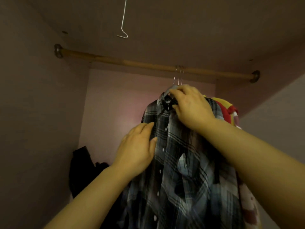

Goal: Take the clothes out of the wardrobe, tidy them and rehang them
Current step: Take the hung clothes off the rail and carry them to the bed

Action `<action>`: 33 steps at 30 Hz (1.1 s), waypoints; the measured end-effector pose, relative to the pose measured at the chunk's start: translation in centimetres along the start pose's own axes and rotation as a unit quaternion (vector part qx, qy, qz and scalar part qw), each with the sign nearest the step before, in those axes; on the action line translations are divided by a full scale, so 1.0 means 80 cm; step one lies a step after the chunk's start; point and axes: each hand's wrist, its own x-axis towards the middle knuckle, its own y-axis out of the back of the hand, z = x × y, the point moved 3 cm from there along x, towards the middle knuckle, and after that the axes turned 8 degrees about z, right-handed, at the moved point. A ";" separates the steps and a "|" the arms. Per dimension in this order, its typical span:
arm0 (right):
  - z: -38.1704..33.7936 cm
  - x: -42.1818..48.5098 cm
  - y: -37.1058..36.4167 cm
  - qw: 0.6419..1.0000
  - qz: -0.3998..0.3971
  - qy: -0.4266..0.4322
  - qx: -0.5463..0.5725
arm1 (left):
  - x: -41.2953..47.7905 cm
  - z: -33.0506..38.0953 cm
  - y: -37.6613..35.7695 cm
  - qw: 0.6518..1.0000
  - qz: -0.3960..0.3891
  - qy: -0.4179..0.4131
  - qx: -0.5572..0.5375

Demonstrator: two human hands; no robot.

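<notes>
On my feed the right hand (pixel 191 108) sits at about one o'clock from centre, knuckles toward me, fingers curled down over the collar of the plaid shirt (pixel 178 171). It grips the fabric there, right under the hanger hooks. Whether it also has the hanger's wire in its grasp I cannot tell, since the fingers cover that spot. The left hand (pixel 138 147) is at nine o'clock from the shirt's button line. Its fingers are nearly straight and laid against the shirt's outer edge below the shoulder, with the thumb tip resting on the cloth. It lies loose and flat and clasps nothing that I can see.

The shirt hangs inside the wardrobe with its front facing me, in dark grey and blue checks with white buttons running down its middle. At twelve o'clock from the right hand, three thin wire hooks (pixel 179 76) go up over a wooden rod (pixel 115 61). The rod crosses the wardrobe from ten o'clock to three o'clock, its ends set in round metal sockets. At three o'clock from the right hand, a yellow and red garment (pixel 227 108) hangs just behind the plaid shirt. At eight o'clock in the frame, dark clothes (pixel 82 162) are heaped in the back corner against the pink back wall (pixel 115 104). At eleven o'clock, a bent wire hook (pixel 123 19) hangs down from above.
</notes>
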 end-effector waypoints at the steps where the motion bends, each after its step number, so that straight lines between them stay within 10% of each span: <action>1: 0.005 0.011 -0.012 1.000 0.003 -0.006 -0.010 | 0.011 -0.009 -0.008 1.000 0.004 -0.005 -0.001; 18: 0.105 0.030 -0.128 0.990 0.060 -0.079 -0.104 | 0.070 -0.086 -0.082 0.999 0.008 -0.033 0.019; 33: 0.084 0.036 -0.117 0.971 0.231 0.063 -0.005 | 0.128 -0.078 -0.014 0.976 0.175 -0.052 0.118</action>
